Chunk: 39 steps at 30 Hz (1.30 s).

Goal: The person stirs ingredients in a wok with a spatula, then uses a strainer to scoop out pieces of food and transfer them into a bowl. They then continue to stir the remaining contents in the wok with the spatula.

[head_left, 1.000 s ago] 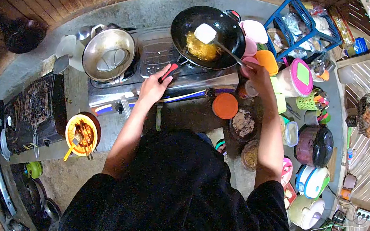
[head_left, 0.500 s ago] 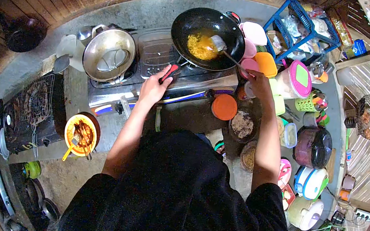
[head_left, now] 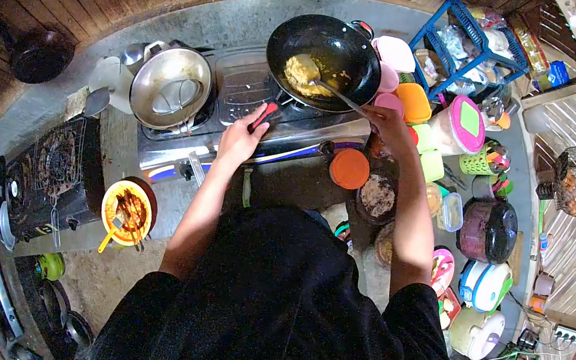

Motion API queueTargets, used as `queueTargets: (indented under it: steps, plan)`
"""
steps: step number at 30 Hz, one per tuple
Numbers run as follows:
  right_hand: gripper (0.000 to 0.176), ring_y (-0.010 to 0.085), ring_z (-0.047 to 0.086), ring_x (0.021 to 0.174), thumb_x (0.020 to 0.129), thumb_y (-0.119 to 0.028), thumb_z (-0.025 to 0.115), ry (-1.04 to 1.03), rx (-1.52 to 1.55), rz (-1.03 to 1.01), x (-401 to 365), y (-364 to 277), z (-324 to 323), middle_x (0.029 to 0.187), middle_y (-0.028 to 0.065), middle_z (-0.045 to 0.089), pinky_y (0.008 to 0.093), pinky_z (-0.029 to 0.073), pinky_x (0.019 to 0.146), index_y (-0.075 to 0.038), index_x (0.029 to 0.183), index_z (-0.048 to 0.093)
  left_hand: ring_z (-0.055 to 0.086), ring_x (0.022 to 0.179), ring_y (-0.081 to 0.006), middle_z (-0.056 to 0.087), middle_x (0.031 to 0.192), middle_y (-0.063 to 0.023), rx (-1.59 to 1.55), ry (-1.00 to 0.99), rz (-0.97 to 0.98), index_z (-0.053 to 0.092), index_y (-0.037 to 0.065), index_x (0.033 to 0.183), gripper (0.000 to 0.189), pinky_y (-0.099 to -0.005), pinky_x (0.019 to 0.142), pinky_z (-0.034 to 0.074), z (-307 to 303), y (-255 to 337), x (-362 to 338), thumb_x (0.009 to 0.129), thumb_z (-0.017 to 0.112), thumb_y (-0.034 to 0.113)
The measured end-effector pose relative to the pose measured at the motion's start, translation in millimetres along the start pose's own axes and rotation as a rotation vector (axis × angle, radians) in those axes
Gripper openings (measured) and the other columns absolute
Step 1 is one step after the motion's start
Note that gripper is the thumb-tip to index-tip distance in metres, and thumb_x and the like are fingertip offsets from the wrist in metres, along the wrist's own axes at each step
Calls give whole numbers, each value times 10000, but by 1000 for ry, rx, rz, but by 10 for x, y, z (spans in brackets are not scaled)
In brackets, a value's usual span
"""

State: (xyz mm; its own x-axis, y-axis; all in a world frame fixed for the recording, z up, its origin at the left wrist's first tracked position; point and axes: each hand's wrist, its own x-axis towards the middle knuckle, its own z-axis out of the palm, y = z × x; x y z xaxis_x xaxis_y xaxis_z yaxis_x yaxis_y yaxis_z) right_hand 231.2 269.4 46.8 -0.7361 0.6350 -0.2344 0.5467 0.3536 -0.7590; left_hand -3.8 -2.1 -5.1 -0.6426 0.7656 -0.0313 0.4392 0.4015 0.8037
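A black wok (head_left: pixel 353 49) stands on the right side of the gas stove (head_left: pixel 238 90). In it lies yellow food that looks like egg (head_left: pixel 297 70), with some oil around it. My left hand (head_left: pixel 240 139) is closed around the wok's red and black handle (head_left: pixel 263 117). My right hand (head_left: pixel 389 130) grips the long handle of a metal spatula (head_left: pixel 341 96), whose blade rests against the egg at the wok's left side. The fingers of both hands are wrapped round what they hold.
A second, silvery pan (head_left: pixel 143 81) with a wire piece inside sits on the stove's left. An orange bowl of dark red sauce (head_left: pixel 107 198) stands at lower left. Right of the wok are plastic containers (head_left: pixel 413 102), a blue rack (head_left: pixel 445 53) and an orange lid (head_left: pixel 349 168).
The spatula blade has moved left across the wok onto the egg, which is pushed together toward the left side. My right hand has shifted slightly left. My left hand stays on the handle.
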Motion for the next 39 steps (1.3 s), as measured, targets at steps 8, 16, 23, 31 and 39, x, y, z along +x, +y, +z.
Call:
queueTargets:
  steps: [8, 16, 23, 31, 39]
  plan:
    - [222, 303, 648, 861, 877, -133, 587, 360, -223, -312, -43, -197, -90, 933, 159, 667, 374, 497, 779, -88, 1062, 702, 617, 1025, -377, 641, 1129, -173, 17, -7, -13, 511, 325, 1340, 469, -407, 869, 492, -15, 32, -5, 883, 609, 363]
    - [250, 363, 651, 919, 885, -185, 578, 431, -561, -15, -70, -197, -218, 979, 174, 678, 442, 511, 806, -190, 1116, 673, 629, 997, -371, 646, 1103, -181, 34, -25, -45, 514, 329, 1336, 469, -404, 845, 499, -37, 73, -12, 879, 614, 361]
    - [247, 378, 651, 900, 923, -248, 514, 463, -467, -182, 64, 398, -183, 976, 181, 680, 469, 512, 796, -180, 1092, 681, 627, 996, -372, 647, 1109, -165, 46, 0, -44, 521, 333, 1329, 465, -410, 847, 501, -12, 68, -14, 876, 625, 350]
    - [261, 289, 671, 826, 938, -220, 523, 50, -272, -186, -52, 66, -32, 869, 158, 691, 390, 523, 729, -54, 1075, 670, 610, 1044, -357, 617, 1189, -134, 18, 0, -15, 517, 317, 1335, 465, -405, 873, 496, -14, 67, -11, 882, 622, 338]
    - [239, 132, 546, 656, 935, -157, 545, 154, -141, -202, 48, 61, 1, 735, 62, 616, 294, 449, 599, -45, 1104, 671, 611, 1050, -354, 622, 1178, -147, 28, 5, -7, 512, 316, 1340, 470, -403, 874, 496, -22, 68, -15, 883, 619, 342]
